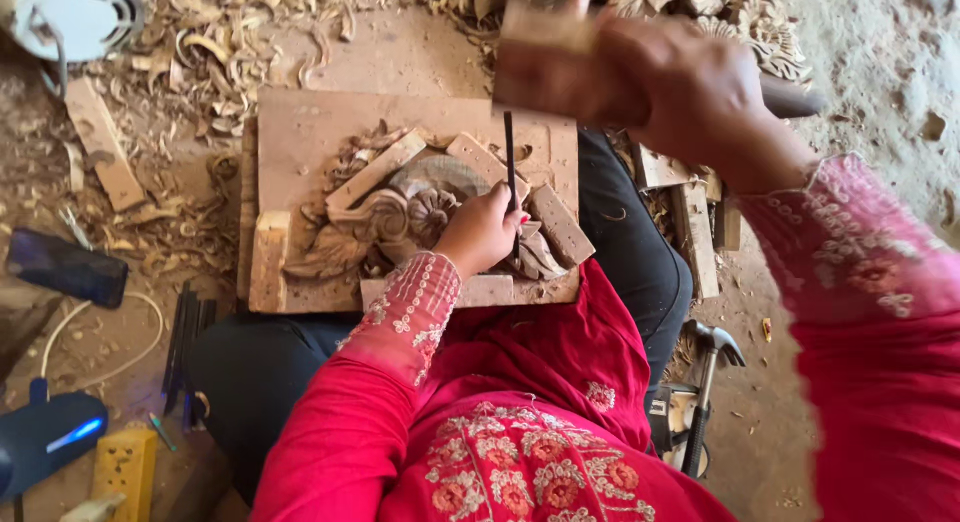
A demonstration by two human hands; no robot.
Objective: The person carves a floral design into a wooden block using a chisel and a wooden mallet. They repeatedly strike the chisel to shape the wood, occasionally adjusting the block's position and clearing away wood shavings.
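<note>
The carved wooden panel (300, 152) lies on the person's lap, with small wood blocks set around the relief. It looks stiff and fairly heavy, its raised scrolls probably fragile at the edges. The thin chisel (510, 167) stands upright on the carving, pinched in the left hand (480, 232). The right hand (660, 87), raised above, clasps a wooden mallet (545, 27).

Left hand (482, 230) low and fisted, fingers curled tight, wrist bent, sleeved forearm reaching forward; right hand (655, 82) raised high above it, blurred, fingers clenched shut, arm crooked at the elbow
</note>
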